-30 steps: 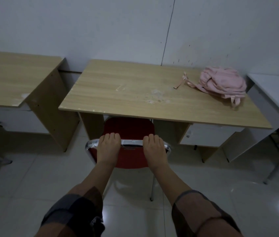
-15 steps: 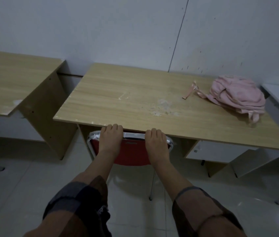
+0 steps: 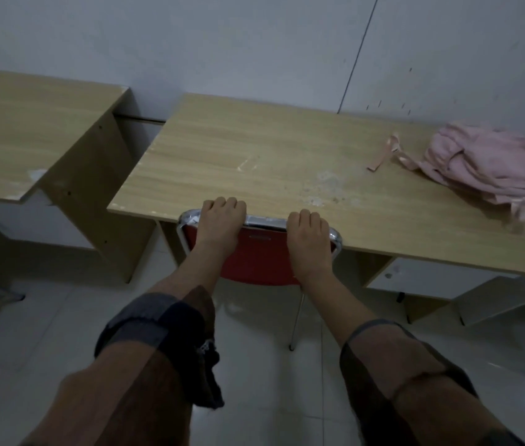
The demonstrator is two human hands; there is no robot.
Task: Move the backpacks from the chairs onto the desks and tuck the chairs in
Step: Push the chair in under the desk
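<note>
Room: your wooden desk [image 3: 254, 162] stands against a white wall [image 3: 222, 43], tiled floor [image 3: 254, 365] below.
Backpack: pink backpack [image 3: 486, 165] lies far right on the desk.
Hands: your left hand [image 3: 221, 220] and right hand [image 3: 308, 233] curl over the red chair [image 3: 261, 255] top rail, at the desk edge.

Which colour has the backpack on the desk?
Pale pink backpack, seen in the head view.

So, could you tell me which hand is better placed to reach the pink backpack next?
Right. The right hand grips the chair back nearer the pink backpack, which lies at the desk's right end.
</note>
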